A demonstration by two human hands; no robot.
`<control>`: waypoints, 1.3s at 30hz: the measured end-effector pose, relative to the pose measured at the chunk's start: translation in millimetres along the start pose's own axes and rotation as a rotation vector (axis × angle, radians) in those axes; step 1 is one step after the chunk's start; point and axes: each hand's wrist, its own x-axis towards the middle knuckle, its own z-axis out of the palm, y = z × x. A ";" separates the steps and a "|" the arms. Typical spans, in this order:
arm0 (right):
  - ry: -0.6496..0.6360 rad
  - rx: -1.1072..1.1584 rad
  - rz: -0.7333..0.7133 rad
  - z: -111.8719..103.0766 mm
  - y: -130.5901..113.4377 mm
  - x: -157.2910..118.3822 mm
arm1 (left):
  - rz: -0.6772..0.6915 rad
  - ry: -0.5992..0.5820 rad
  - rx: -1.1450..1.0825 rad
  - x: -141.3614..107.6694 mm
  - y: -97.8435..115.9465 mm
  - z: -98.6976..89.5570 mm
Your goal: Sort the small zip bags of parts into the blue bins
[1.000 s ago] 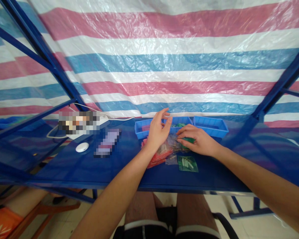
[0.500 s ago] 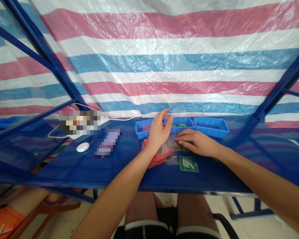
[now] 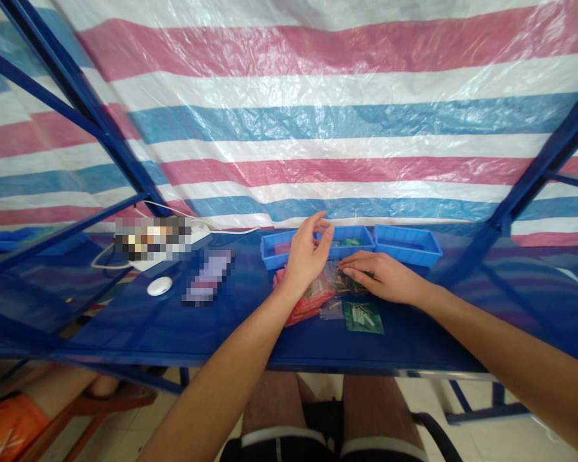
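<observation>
My left hand [image 3: 311, 251] is raised over the left blue bin and the pink bags, fingers apart, holding nothing. Beneath its wrist lies a stack of pink plastic bags [image 3: 313, 301] with small parts inside. My right hand [image 3: 383, 274] reaches low over clear plastic bags [image 3: 336, 279], its fingertips and thumb drawn together on one of them. Small dark or brassy parts show through the clear plastic. Something green is partly covered by the right hand. Nearer the table edge rests a green bag [image 3: 363, 317] with pale rod-like pieces.
Behind the hands stand a divided blue bin [image 3: 274, 256] with pink and green bags and another blue bin [image 3: 408, 247]. To the left are a phone-like blurred item [image 3: 209, 277], a white round case [image 3: 159, 286] and a white power strip [image 3: 200, 237] with cables. Blue frame posts [image 3: 525, 186] flank the table.
</observation>
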 end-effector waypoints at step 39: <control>0.441 0.897 0.389 -3.2 7.9 8.1 | -0.031 -0.394 -0.218 -8.2 -0.5 9.0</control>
